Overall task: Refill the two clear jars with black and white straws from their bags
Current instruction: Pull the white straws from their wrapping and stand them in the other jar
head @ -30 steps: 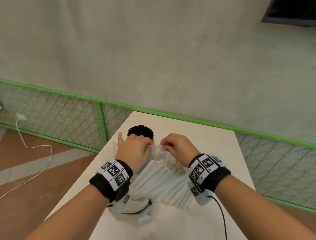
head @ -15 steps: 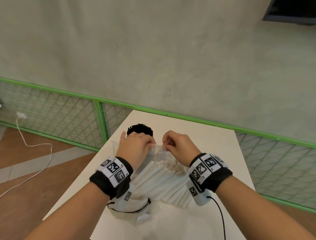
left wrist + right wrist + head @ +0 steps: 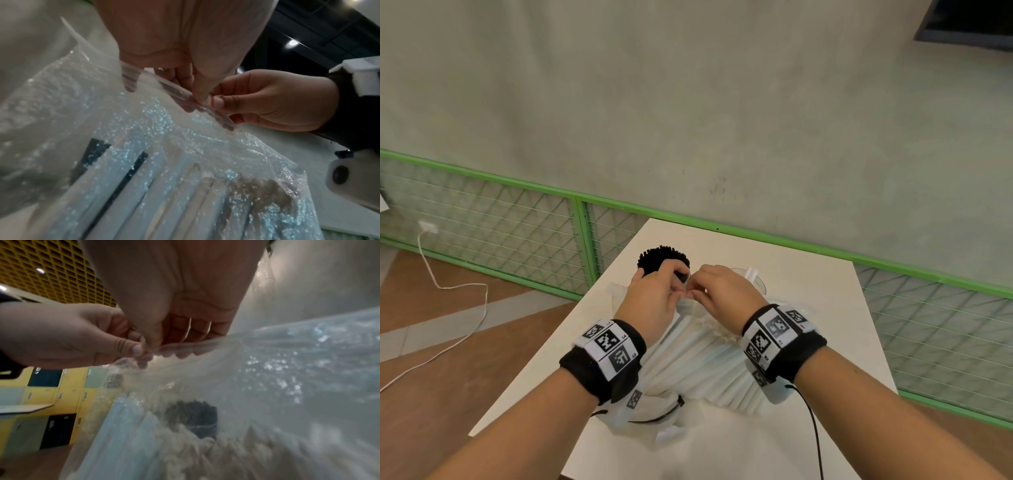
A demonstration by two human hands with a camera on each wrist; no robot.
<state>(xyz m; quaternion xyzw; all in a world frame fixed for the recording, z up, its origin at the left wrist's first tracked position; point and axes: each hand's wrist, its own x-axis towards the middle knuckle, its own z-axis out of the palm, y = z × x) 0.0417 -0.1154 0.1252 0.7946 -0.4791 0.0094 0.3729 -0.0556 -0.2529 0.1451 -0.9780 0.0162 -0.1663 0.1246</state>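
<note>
A clear plastic bag [image 3: 705, 363] full of white straws [image 3: 131, 201] lies on the white table [image 3: 825, 308]. My left hand [image 3: 654, 294] and right hand [image 3: 722, 291] meet at the bag's top edge and both pinch its sealed strip [image 3: 185, 95]. In the right wrist view the thumbs press together on the strip [image 3: 164, 347]. Behind my left hand stands a clear jar packed with black straws [image 3: 661, 257]. Behind my right hand a second clear jar [image 3: 758, 279] shows a few white straws; most of it is hidden.
A crumpled empty bag [image 3: 650, 416] with one black straw lies near the table's front left corner. A green mesh railing [image 3: 517, 233] runs behind the table. A white cable [image 3: 448, 308] trails on the wooden floor at left.
Both hands have shifted slightly away from me and closer together on the bag's top edge, and the head view has tilted down a little.
</note>
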